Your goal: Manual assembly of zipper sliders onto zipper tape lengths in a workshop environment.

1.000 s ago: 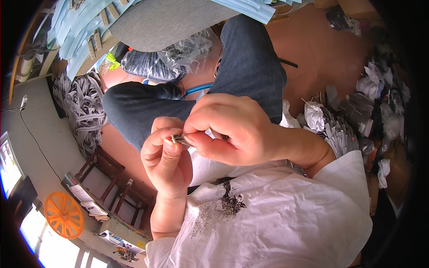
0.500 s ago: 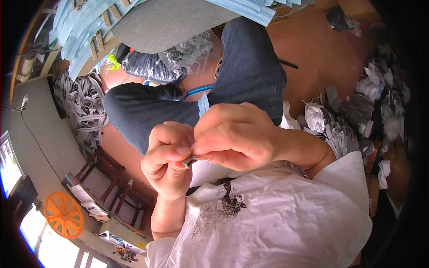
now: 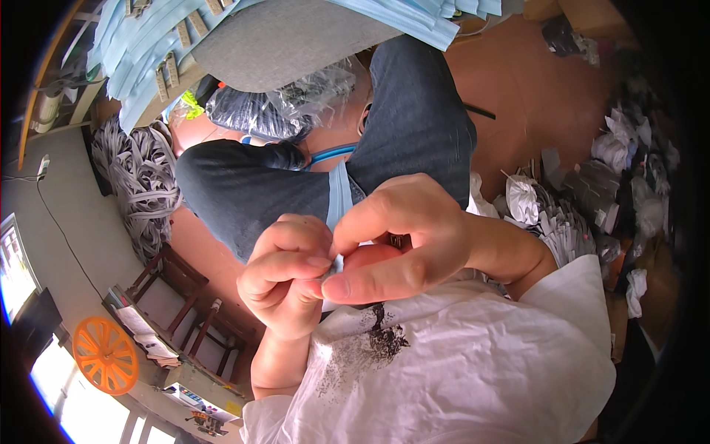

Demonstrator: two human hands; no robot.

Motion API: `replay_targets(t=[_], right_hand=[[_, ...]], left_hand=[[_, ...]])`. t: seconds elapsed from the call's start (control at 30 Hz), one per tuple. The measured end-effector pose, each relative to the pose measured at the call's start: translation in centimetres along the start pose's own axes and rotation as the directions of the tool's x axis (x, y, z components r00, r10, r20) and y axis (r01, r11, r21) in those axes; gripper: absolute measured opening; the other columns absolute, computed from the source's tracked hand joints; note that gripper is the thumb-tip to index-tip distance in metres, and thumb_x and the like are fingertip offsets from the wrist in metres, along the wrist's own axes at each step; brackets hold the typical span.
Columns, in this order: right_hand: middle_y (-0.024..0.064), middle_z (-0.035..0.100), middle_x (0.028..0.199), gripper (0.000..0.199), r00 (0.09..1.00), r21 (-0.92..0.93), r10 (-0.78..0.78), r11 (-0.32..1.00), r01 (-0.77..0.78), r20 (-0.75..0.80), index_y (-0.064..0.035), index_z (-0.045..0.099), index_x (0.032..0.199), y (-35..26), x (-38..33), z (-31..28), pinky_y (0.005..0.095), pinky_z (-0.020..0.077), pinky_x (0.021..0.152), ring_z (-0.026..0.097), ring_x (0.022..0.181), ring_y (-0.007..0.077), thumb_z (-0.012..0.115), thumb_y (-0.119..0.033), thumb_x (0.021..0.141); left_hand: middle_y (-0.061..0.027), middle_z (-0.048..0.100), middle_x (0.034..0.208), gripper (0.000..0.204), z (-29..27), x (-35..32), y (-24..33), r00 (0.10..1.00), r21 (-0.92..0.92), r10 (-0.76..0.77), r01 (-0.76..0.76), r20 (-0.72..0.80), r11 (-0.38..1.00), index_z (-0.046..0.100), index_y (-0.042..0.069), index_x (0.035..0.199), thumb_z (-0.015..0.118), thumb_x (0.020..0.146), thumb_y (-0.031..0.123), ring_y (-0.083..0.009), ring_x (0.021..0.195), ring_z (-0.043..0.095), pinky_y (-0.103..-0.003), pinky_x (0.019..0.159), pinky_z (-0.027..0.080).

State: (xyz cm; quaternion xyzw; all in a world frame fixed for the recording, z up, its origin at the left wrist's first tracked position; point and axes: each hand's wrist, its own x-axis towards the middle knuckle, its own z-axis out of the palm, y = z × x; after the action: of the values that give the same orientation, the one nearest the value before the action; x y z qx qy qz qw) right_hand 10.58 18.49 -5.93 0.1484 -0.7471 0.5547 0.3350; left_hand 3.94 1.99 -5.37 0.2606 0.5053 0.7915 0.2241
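A light blue zipper tape (image 3: 339,194) runs over my lap up to my hands, and its pale end shows between the fingertips. My left hand (image 3: 285,274) is closed, pinching that end between thumb and forefinger. From the right, my right hand (image 3: 410,240) meets it, thumb and forefinger closing on the same end. A small dark metallic piece, probably a zipper slider (image 3: 399,240), shows in the hollow of my right hand, partly covered by the fingers.
More light blue tapes (image 3: 140,55) lie over the grey-topped table (image 3: 274,48) ahead, with small clips on them. Grey strips (image 3: 140,185) are heaped on the floor at left. Crumpled wrappings (image 3: 617,148) pile up at right. A dark stool (image 3: 166,285) stands at lower left.
The small metal piece has gone from between the fingertips; a metallic bit now shows inside my right hand. My right thumb has come forward to the tape end. More tape shows over the lap.
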Motion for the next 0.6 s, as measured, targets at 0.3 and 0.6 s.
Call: replay_targets(t=[0.3,0.6], right_hand=[[0.003,0.063,0.088,0.024,0.997,-0.052,-0.069,0.996,0.07,0.02,-0.0085,0.073,0.107,-0.1,0.7,-0.3,0.0228,0.0453,0.044,0.058,0.057,0.0102,0.07,-0.01,0.083],[0.0071,0.068,0.088,0.037,0.998,0.077,0.054,0.996,-0.051,-0.036,-0.0053,0.071,0.11,-1.1,0.5,0.0,0.0252,0.0501,0.048,0.065,0.063,0.0146,0.081,-0.01,0.075]], left_hand=[[-0.0101,0.065,0.082,0.024,0.0,0.0,0.2,0.997,0.047,0.042,-0.039,-0.068,0.998,0.061,0.003,0.088,0.076,0.085,0.022,-0.0221,0.073,0.059,-0.039,0.069,0.049],[-0.0104,0.065,0.083,0.022,-1.0,0.7,0.9,0.994,0.187,0.096,-0.102,0.043,0.977,0.063,0.002,0.086,0.077,0.084,0.019,-0.0219,0.07,0.06,-0.037,0.067,0.049]])
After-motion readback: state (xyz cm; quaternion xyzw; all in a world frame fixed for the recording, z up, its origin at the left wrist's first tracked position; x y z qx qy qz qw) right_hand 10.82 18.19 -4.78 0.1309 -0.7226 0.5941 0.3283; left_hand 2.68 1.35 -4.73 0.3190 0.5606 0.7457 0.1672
